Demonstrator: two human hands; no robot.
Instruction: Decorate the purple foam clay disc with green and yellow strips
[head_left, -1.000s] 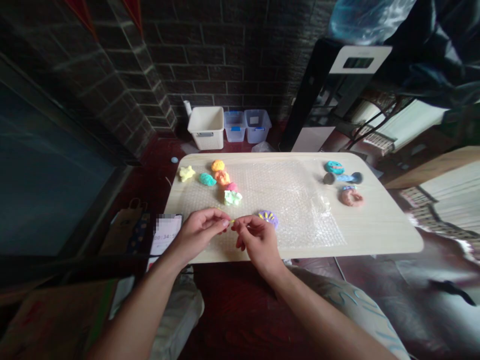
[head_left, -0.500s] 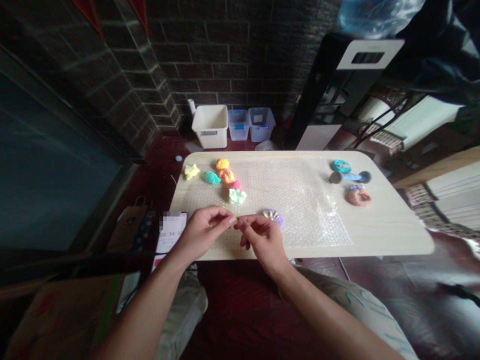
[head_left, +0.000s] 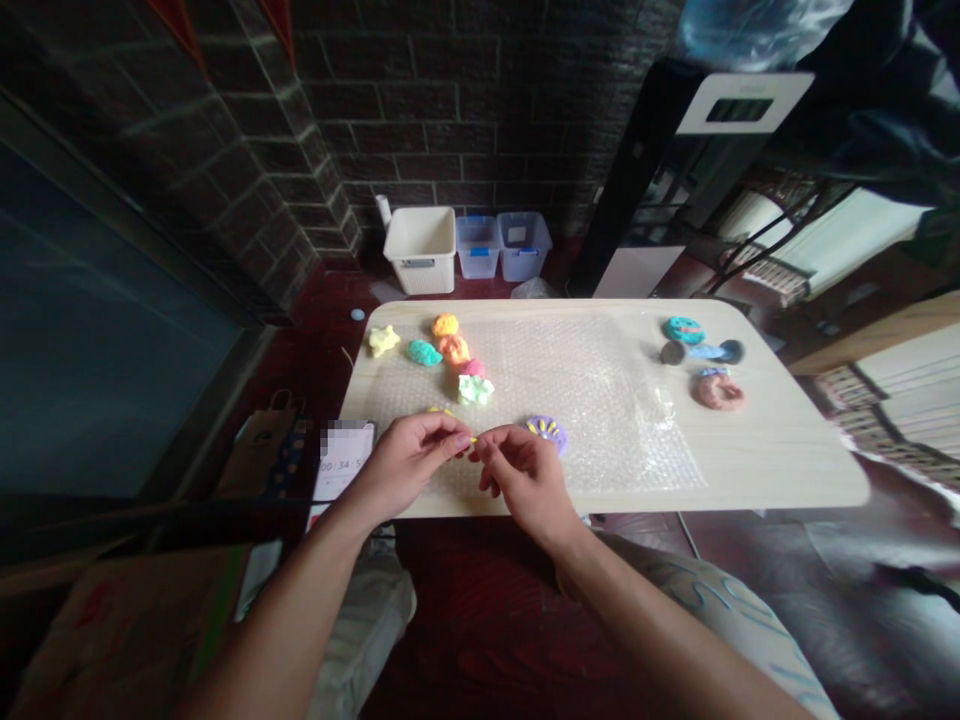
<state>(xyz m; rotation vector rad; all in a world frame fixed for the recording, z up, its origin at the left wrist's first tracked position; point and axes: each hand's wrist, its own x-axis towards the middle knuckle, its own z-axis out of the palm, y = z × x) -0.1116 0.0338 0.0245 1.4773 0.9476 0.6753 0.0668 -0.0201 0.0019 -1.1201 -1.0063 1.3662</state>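
Between my fingertips is a tiny piece of yellow clay (head_left: 473, 440), pinched from both sides. My left hand (head_left: 416, 452) has thumb and forefinger closed on its left end. My right hand (head_left: 523, 474) meets it from the other side, fingers curled in. Just beyond my right hand lies a purple clay disc (head_left: 553, 432) with yellow petal-like marks, partly covered by the hand. A bit of yellow clay (head_left: 439, 411) shows behind my left hand. Farther back sit a pale green clay lump (head_left: 475, 389) and a pink one (head_left: 472, 368).
Bubble wrap (head_left: 570, 390) covers the middle of the table (head_left: 795, 450). Orange, teal and pale yellow clay (head_left: 383, 341) lie back left. At the right are a teal clay disc (head_left: 684, 329), a blue dumbbell shape (head_left: 703, 352) and a brownish ring (head_left: 721, 392). A phone (head_left: 343, 460) lies left.
The view has shifted slightly, so everything on the table sits a little farther right. My hands stay together on the yellow clay, with only small finger movement.
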